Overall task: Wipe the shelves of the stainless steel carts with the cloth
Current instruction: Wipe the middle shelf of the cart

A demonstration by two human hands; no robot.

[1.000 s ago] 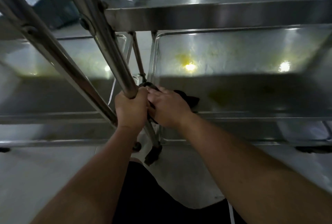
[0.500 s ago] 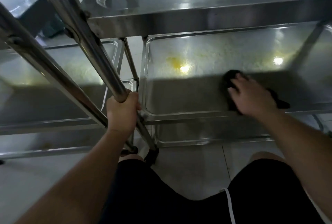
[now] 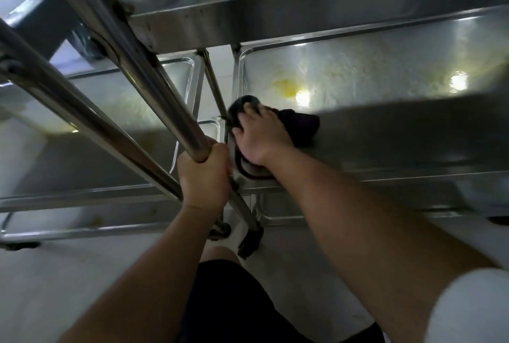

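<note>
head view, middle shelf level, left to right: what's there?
left cart shelf → left hand gripping a cart post → right hand pressing the dark cloth → yellow stain → right cart shelf

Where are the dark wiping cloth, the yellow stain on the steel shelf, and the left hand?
dark wiping cloth (image 3: 301, 125), head view, bunched part right of the hand
yellow stain (image 3: 285, 86), head view, its centre
left hand (image 3: 203, 177), head view, back of hand

The right hand is pressing a dark cloth on the shelf; the left hand is gripping a post.
</note>
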